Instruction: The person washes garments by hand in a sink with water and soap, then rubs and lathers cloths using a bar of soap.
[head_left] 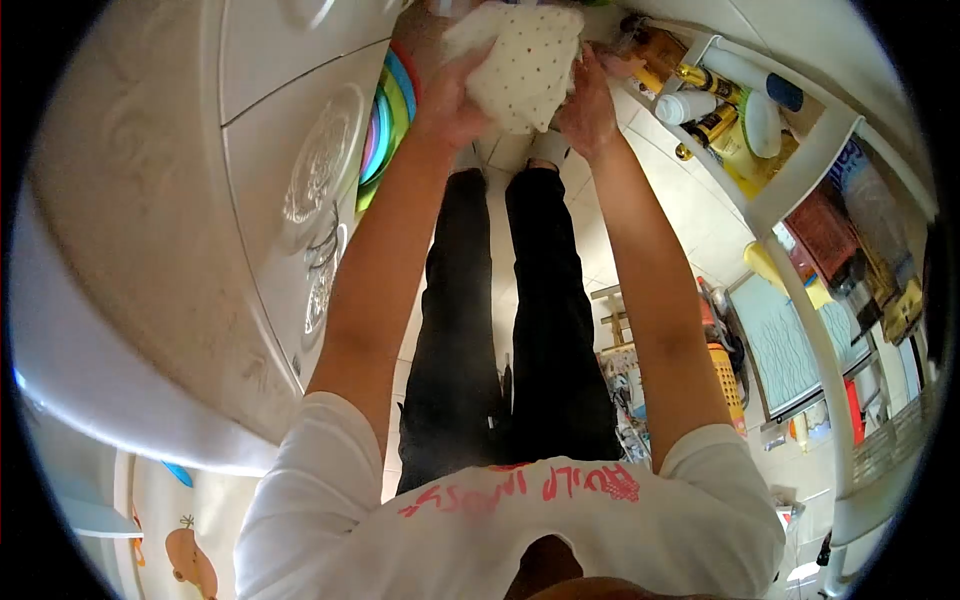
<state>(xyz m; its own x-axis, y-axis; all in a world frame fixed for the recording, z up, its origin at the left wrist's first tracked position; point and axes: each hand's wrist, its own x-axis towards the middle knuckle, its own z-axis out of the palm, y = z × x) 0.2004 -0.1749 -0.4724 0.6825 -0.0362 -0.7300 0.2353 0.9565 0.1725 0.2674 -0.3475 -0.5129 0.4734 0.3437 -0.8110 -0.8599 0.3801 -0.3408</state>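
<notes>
A white cloth with small dark dots [530, 65] hangs between my two hands at the top of the head view. My left hand [455, 100] holds its left side, with the fingers partly hidden by the cloth. On the other side, my right hand [588, 105] grips the cloth's right edge. Both arms are stretched forward, above my feet and the tiled floor.
Coloured basins [385, 130] stand at the left beside a pale cabinet [290, 170]. At the right is a white shelf rack [790, 200] with bottles and tubes. An orange basket [727, 385] sits lower right. Light floor tiles [665, 165] show around my legs.
</notes>
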